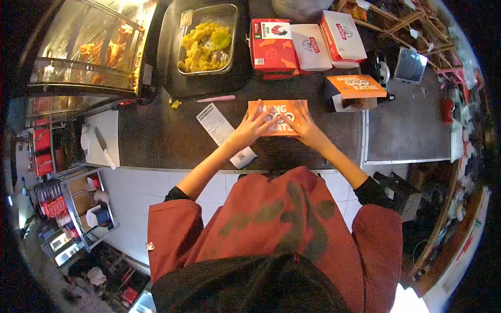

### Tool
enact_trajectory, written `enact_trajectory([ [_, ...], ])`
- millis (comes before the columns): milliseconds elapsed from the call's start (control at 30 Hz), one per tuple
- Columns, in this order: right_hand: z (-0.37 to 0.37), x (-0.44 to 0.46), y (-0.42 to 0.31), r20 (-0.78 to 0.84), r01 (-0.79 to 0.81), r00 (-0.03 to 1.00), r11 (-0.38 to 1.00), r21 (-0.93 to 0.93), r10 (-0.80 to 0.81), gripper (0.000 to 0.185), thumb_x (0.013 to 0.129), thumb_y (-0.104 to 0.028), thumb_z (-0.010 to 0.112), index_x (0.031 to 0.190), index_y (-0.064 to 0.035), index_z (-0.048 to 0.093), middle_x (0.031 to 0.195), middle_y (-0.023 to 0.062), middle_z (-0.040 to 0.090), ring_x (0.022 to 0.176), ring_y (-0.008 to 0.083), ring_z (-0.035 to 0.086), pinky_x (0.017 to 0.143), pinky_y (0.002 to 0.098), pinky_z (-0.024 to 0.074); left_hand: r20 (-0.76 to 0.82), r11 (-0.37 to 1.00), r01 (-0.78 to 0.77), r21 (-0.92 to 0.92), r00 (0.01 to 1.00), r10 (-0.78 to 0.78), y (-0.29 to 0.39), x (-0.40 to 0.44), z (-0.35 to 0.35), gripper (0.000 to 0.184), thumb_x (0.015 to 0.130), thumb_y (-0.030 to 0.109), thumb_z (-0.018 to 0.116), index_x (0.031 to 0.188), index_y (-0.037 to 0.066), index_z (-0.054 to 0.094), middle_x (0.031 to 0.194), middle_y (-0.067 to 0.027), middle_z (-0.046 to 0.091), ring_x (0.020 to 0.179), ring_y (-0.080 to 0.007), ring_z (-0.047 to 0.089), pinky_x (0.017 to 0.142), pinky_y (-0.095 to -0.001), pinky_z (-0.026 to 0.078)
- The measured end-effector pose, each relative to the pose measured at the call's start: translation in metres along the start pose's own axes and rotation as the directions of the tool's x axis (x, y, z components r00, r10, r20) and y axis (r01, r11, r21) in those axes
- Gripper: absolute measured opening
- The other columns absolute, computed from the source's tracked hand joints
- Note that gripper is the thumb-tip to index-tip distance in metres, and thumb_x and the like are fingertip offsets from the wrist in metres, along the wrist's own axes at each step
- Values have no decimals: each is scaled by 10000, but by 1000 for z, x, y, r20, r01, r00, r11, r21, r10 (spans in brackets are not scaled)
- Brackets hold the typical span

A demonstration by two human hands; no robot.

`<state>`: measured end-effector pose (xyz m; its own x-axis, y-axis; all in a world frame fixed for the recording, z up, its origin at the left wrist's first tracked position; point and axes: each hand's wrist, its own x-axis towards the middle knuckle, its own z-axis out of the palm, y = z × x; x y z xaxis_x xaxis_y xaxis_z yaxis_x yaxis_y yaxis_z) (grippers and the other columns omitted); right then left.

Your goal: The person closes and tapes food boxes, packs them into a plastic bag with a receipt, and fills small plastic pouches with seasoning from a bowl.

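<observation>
An orange box (282,131) with white lettering lies on the dark counter in front of me. My left hand (253,127) rests on its left part with the fingers spread over the lid. On its right part lies my right hand (307,129), its fingers also spread. The fingertips of both hands are near each other around the middle of the lid. A printed receipt (215,123) lies left of the box, partly below my left wrist. Just above the receipt is a pink pen-like item (216,98).
A glass container of yellow food (206,47) stands at the back left, beside a lit display case (88,47). Red and white boxes (272,47) stand behind, another orange box (356,86) at right. A knife (104,146) lies on a white board (88,148) at far left.
</observation>
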<state>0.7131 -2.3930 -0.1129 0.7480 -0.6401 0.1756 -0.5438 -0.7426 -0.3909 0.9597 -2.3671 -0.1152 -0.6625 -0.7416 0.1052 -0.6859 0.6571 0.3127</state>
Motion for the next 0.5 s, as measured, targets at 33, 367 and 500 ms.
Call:
enact_trajectory([
  [33,0,1,1,-4,-2,1000,1000,0,2,804,640,-45,657,1362,-211,346,1404,239,206,1324,431,127,1075,482,204,-19,1000,18,-7,1000,-18,1,0,-1,670,762,48,526,1380,208,319,1424,-140,250,1327,-437,127,1025,-573,234],
  [367,-10,-9,-12,72,-117,991,993,6,116,834,669,-368,693,1390,-262,289,1462,193,92,1342,410,78,1058,543,157,-108,971,-2,-239,994,-25,-4,2,2,673,694,60,628,1317,207,422,1400,-112,293,1326,-408,155,1047,-546,225],
  [500,7,-13,-4,56,-105,992,991,-84,110,848,663,-326,707,1393,-262,280,1459,200,92,1340,418,72,1060,536,164,-61,950,-21,-312,998,2,-1,6,-12,816,592,190,747,1330,224,400,1406,-112,271,1326,-414,138,1061,-527,218],
])
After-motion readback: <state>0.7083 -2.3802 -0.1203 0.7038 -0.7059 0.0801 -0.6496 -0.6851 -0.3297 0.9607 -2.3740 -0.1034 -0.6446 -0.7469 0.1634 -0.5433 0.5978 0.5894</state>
